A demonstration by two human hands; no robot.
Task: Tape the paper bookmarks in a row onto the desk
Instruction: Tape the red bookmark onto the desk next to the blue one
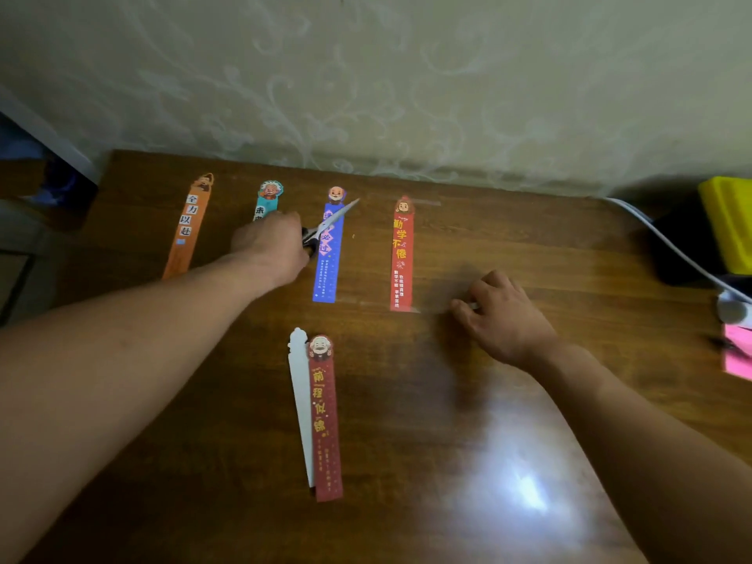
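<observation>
Bookmarks [401, 254] sit across the desk [529, 246], left hand [272, 248] stretched far, fingers [291, 221] gripping scissors [329, 227]. Right hand [500, 315] is curled, can't tell what's inside.

Head cam, fwd-down, close over desk [407, 384]

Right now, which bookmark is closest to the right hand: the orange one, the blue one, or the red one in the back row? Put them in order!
1. Red bookmark: just left of the right hand.
2. Blue bookmark: further left, under the scissors.
3. Orange bookmark: far left end of the row.
</observation>
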